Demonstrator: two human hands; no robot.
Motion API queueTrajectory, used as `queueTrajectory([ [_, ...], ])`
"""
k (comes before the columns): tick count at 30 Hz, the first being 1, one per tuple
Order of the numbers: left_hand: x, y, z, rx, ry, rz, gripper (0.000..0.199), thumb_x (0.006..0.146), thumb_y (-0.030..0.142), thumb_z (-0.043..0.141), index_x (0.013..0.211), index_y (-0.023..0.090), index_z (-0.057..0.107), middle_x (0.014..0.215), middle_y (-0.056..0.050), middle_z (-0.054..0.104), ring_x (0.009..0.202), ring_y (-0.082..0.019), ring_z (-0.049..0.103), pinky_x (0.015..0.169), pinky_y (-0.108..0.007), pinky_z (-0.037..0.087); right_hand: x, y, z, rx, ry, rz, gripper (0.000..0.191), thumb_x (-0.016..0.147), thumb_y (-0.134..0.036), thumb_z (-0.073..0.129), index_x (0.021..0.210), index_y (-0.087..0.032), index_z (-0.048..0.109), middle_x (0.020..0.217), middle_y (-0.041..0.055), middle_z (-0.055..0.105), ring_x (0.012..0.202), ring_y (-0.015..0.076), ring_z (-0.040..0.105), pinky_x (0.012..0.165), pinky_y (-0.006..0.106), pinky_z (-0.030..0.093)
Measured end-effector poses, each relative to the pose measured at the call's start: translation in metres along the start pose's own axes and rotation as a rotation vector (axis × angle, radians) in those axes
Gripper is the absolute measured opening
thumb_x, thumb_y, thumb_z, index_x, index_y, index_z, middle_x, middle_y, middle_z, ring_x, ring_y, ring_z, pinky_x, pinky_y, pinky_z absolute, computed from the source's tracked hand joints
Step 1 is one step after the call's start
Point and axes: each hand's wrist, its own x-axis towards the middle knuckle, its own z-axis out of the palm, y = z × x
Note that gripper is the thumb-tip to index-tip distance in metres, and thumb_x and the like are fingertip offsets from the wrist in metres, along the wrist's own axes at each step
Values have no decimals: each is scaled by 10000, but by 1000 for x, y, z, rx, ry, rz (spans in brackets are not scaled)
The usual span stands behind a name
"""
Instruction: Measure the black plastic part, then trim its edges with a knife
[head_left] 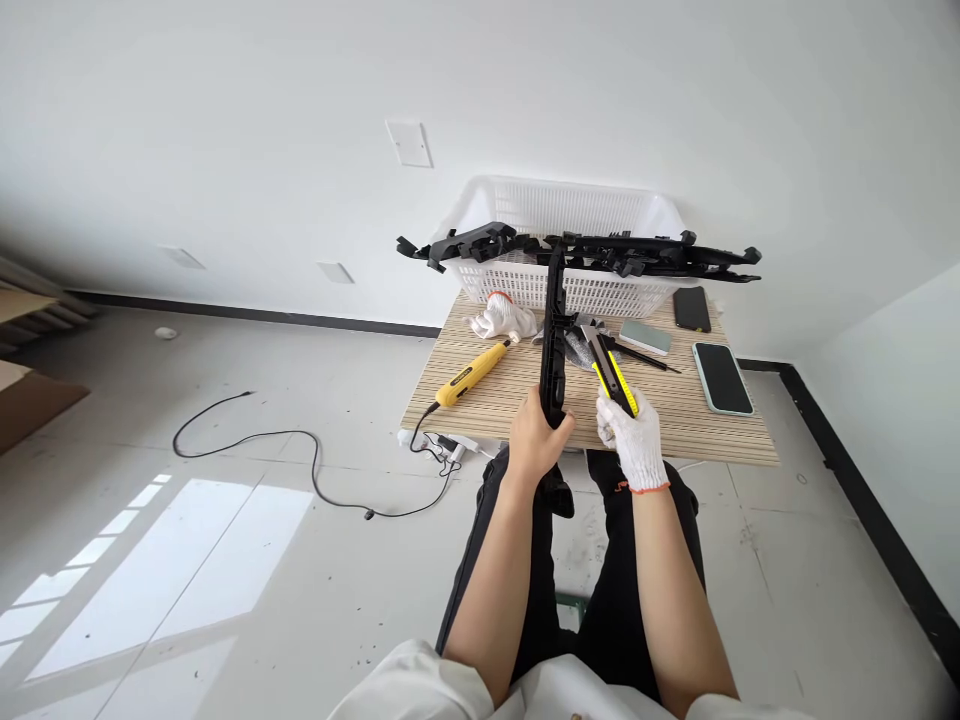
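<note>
My bare left hand [536, 437] is wrapped round a long black plastic part [553, 340], which reaches from above my lap up to the basket rim. In my right hand [634, 435], gloved in white knit with an orange cuff, is a yellow and black utility knife [611, 372]. The knife points up and to the left, its tip close to the right side of the black part; whether they touch I cannot tell. Behind them, a grey cloth [581, 350] lies on the wooden table [480, 410], partly hidden by the knife and the part.
A white basket [510, 285] at the back holds several black plastic parts [637, 250] jutting past both sides. On the table are a yellow corded tool [472, 373], a white glove [504, 318], a thin black tool [645, 355] and phones [721, 378]. A black cable [315, 470] crosses the floor.
</note>
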Motion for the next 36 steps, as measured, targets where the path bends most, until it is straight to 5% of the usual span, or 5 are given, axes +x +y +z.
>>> queueTrajectory([
  [3, 1, -1, 0, -6, 0, 8, 282, 835, 317, 587, 1088, 228, 503, 1039, -84, 648, 1040, -279, 627, 851, -387, 483, 4, -9, -1, -5, 48, 20, 324, 707, -408, 770, 863, -233, 547, 522, -82, 457, 408, 59, 365, 352, 179, 258],
  [7, 1, -2, 1, 5, -3, 3, 243, 834, 324, 592, 1037, 223, 503, 993, -73, 641, 970, -271, 633, 810, -383, 482, 12, -26, -4, -217, -296, 98, 319, 678, -384, 792, 854, -202, 598, 479, -89, 422, 374, 46, 292, 334, 190, 199],
  [23, -5, -6, -7, -56, -48, 37, 245, 848, 286, 597, 1072, 241, 510, 1056, -42, 686, 996, -243, 661, 834, -369, 491, 13, -17, -12, -205, -112, 63, 307, 698, -400, 779, 744, -202, 548, 454, -82, 412, 377, 53, 305, 346, 204, 212],
  [33, -5, -4, -6, -44, -44, 25, 219, 843, 280, 598, 1038, 237, 510, 1029, -39, 684, 965, -243, 659, 821, -373, 495, 6, -14, -14, -296, -188, 96, 345, 699, -418, 792, 662, -188, 539, 443, -71, 409, 378, 51, 307, 344, 207, 219],
  [36, -5, -3, -6, -27, -40, 31, 230, 842, 283, 599, 1047, 235, 505, 1026, -42, 679, 969, -246, 654, 822, -376, 493, 6, -14, -13, -267, -84, 60, 339, 707, -430, 783, 695, -191, 543, 457, -72, 418, 385, 56, 329, 346, 203, 235],
])
